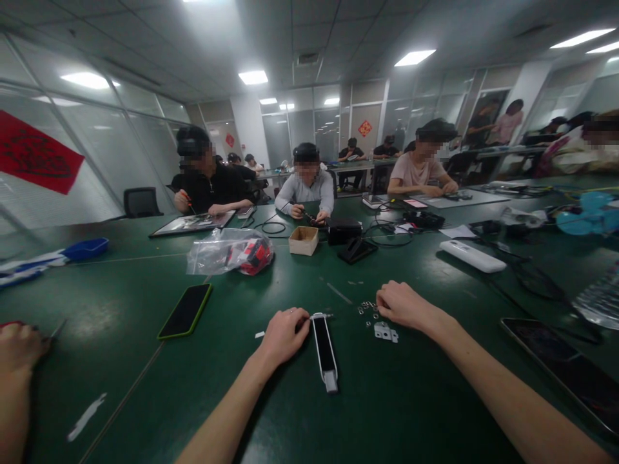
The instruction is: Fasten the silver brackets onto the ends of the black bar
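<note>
A long narrow piece with a black face and a white rim [325, 348] lies on the green table in front of me, a grey block at its near end. Across its far end runs a thin metal rod or screw [323, 316]. My left hand [286, 332] rests at the rod's left side, fingers curled closed against that far end. My right hand [403, 304] is closed, its fingertips down among several small metal nuts or rings [367, 308]; whatever they pinch is hidden. Just below them lies a grey metal bracket with holes [385, 332].
To the left lie a phone with a green edge [186, 310] and a plastic bag with red-black contents [232, 251]. Ahead stands a small wooden box [304, 241]. A white power strip-like bar [471, 256] and a dark phone [561, 367] lie right. Another person's hand [22, 345] is far left.
</note>
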`<state>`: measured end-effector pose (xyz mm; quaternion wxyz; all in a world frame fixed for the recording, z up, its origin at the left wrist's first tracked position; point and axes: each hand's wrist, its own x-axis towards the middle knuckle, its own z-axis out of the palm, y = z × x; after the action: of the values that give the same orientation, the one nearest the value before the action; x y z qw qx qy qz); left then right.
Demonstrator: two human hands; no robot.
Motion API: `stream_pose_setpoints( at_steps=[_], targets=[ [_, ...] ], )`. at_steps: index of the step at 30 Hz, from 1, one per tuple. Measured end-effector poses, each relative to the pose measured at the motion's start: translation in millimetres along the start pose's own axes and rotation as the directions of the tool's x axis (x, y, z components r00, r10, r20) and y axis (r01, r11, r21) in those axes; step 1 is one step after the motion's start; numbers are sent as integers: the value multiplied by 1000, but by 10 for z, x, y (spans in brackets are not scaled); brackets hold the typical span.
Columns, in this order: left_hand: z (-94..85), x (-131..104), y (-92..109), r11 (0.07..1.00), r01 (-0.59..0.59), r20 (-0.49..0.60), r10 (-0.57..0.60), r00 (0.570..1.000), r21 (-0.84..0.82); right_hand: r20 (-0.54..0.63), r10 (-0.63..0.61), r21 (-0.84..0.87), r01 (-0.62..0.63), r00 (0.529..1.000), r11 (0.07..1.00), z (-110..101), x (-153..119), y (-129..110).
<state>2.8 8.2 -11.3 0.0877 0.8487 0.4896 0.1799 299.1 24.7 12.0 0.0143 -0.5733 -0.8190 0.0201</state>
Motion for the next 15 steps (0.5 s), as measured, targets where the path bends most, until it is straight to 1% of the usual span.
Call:
stream_pose_setpoints(
  at_steps=[6, 12, 15],
  targets=[
    [9, -3, 2, 1000, 10, 8, -10, 1000, 6, -11, 14, -17, -14, 1000, 1000, 34, 6, -18],
    [12, -7, 2, 1000, 8, -3, -8, 1000, 0, -35, -11, 11, 12, 999, 1000, 18, -15, 39],
    [2, -8, 9, 1000, 11, 0, -11, 1000, -4, -11, 5, 14, -5, 1000, 1000, -5, -21, 60]
  ],
)
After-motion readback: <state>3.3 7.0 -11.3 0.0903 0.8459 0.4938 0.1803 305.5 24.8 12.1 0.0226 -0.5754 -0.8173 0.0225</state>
